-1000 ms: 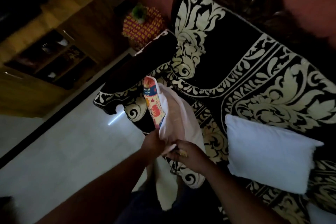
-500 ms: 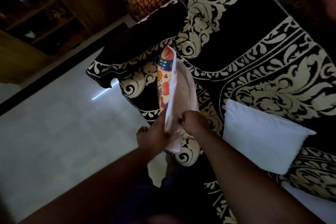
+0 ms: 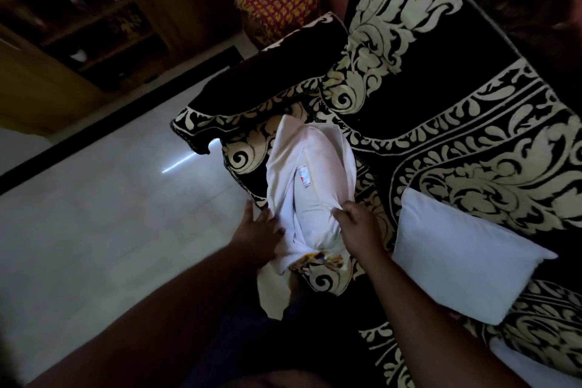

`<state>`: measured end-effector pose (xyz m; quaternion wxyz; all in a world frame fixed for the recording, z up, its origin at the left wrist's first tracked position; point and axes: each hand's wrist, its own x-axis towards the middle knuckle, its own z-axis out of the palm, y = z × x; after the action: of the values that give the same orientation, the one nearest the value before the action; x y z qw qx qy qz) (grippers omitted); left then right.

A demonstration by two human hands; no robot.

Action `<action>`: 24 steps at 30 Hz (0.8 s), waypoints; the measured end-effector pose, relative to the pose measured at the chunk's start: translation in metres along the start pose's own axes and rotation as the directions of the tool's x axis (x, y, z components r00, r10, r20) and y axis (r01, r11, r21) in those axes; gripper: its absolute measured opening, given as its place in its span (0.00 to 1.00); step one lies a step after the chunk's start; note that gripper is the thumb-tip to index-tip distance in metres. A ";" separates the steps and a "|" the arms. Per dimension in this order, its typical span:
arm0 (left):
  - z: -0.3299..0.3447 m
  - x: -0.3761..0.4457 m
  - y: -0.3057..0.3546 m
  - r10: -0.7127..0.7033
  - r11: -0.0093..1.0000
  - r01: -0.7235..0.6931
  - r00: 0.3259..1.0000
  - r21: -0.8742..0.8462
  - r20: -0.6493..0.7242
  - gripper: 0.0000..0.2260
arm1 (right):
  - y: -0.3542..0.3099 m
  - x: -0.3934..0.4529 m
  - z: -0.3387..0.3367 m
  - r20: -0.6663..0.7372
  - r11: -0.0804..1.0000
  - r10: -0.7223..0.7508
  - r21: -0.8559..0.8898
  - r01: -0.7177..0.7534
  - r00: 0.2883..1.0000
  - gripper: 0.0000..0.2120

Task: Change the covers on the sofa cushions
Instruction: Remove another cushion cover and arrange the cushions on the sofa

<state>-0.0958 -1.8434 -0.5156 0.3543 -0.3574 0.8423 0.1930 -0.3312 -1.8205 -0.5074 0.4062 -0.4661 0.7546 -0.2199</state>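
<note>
A cushion (image 3: 315, 220) stands on the front edge of the sofa seat, wrapped in a cover (image 3: 310, 161) whose white inner side faces out. A small label shows on it. A strip of the cover's colourful print (image 3: 318, 258) peeks out at the lower end. My left hand (image 3: 261, 233) grips the white fabric at the cushion's lower left. My right hand (image 3: 357, 225) pinches a fold of the fabric at the lower right. A bare white cushion (image 3: 466, 258) lies on the seat to the right, apart from my hands.
The sofa (image 3: 456, 110) wears a black throw with cream scrolls. Its armrest (image 3: 267, 72) is just behind the cushion. Pale tiled floor (image 3: 110, 214) spreads to the left. A wooden cabinet (image 3: 78, 35) and a patterned stool with a small plant (image 3: 277, 0) stand beyond. More white fabric (image 3: 535, 368) lies at lower right.
The cushion has turned from edge-on, with its printed side showing, to its white side facing me. Both hands have spread apart to its lower corners.
</note>
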 end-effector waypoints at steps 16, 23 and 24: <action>-0.151 0.003 -0.016 -0.313 0.537 0.088 0.944 -0.839 -0.101 0.22 | -0.045 -0.031 -0.055 0.181 0.934 -0.356 0.055 0.352 0.917 0.13; -0.164 -0.029 0.017 -0.209 0.837 -0.093 0.856 -0.540 -0.472 0.24 | -0.094 -0.012 -0.085 -0.032 0.998 -0.014 -0.057 0.012 0.999 0.39; -0.166 -0.032 0.023 -0.172 0.883 -0.123 0.814 -0.454 -0.555 0.24 | -0.104 -0.004 -0.084 -0.028 0.996 0.008 -0.090 -0.011 1.000 0.37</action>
<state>-0.1726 -1.9092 -0.3786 -0.0144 -0.4850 0.8323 0.2679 -0.3445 -1.8694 -0.3837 0.3753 -0.4772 0.7715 -0.1905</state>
